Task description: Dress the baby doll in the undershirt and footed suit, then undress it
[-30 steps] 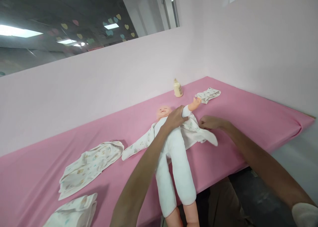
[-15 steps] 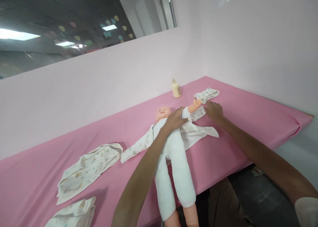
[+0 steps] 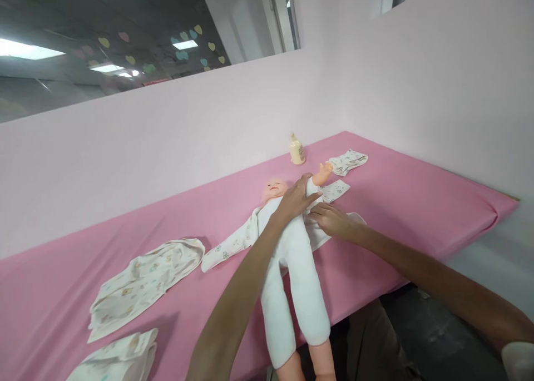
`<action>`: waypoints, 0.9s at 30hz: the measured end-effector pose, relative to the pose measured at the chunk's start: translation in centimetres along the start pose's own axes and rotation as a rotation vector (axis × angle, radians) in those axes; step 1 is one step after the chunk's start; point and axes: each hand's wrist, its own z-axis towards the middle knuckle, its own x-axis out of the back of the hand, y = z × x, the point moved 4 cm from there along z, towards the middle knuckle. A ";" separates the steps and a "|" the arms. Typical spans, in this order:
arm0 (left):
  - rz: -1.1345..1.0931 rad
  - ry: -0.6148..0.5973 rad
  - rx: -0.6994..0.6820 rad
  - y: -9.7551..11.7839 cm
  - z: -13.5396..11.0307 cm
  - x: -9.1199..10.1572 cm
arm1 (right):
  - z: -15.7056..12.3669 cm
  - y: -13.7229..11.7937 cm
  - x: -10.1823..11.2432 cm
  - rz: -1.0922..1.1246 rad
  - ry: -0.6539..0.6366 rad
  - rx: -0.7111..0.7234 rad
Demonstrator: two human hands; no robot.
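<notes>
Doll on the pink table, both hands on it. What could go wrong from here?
1. The doll has its legs hanging past the table edge; if the left hand lets go of its raised arm, it may slide off.
2. The right hand presses the printed garment spread beneath the doll; tugging it could drag the doll along.
3. The bottle stands near the doll's raised arm; a wide swing might topple it.

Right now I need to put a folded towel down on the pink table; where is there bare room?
Bare: right end of the pink table, past the small cloth; also the strip between the doll and the spread garment. Crowded: around the doll's raised arm, where the left hand, right hand and bottle are.
</notes>
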 end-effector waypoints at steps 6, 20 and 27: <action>0.020 0.032 -0.061 0.2 0.3 -0.6 | 1.6 2.6 -0.7 0.002 -0.136 -0.248; -0.025 -0.017 -0.122 1.4 1.2 -1.1 | 2.5 6.4 -2.0 0.265 -0.123 -0.676; 0.034 -0.040 -0.108 1.7 1.9 -1.5 | 2.7 7.4 -1.2 0.408 0.103 -0.792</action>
